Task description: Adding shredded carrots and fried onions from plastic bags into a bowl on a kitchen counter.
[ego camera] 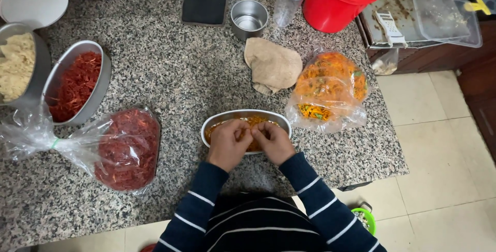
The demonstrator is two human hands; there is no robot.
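Two hands: left hand (229, 143) and right hand (274, 142) together, fingers curled, pinching orange shreds
Tray (217, 119): steel, on bench (181, 71) under hands
Right: bag (328, 89) of orange shreds
Left: red bag (126, 148)
Behind: cloth (272, 65)

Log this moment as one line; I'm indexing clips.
left hand: in oval steel bowl | right hand: same bowl | contents: orange shreds | surface: granite counter
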